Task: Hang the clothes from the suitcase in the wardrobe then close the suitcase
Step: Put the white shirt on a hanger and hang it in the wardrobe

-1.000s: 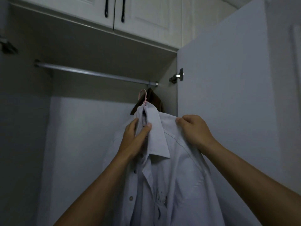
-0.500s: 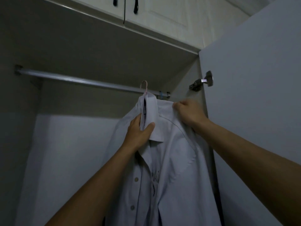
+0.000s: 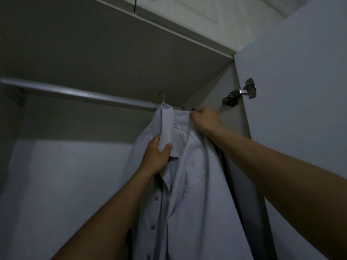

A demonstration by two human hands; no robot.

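Observation:
A pale button-up shirt [image 3: 189, 177] on a pink hanger is held up at the metal wardrobe rail [image 3: 78, 93]. The hanger's hook [image 3: 163, 98] rises just above the rail near its right end. My left hand [image 3: 156, 155] grips the shirt's collar from below. My right hand [image 3: 204, 120] pinches the shirt's right shoulder up by the rail. A dark garment [image 3: 225, 166] shows behind the shirt on the right. The suitcase is out of view.
The open wardrobe door [image 3: 300, 91] stands close on the right, its metal hinge [image 3: 240, 93] just beyond my right hand. The shelf underside [image 3: 112, 44] sits above the rail. Upper cabinet doors [image 3: 187, 12] are at the top. The rail's left stretch carries no hangers.
Both hands have lifted the shirt up to the rail, and the hook now stands at rail height. The view has tilted upward and closer.

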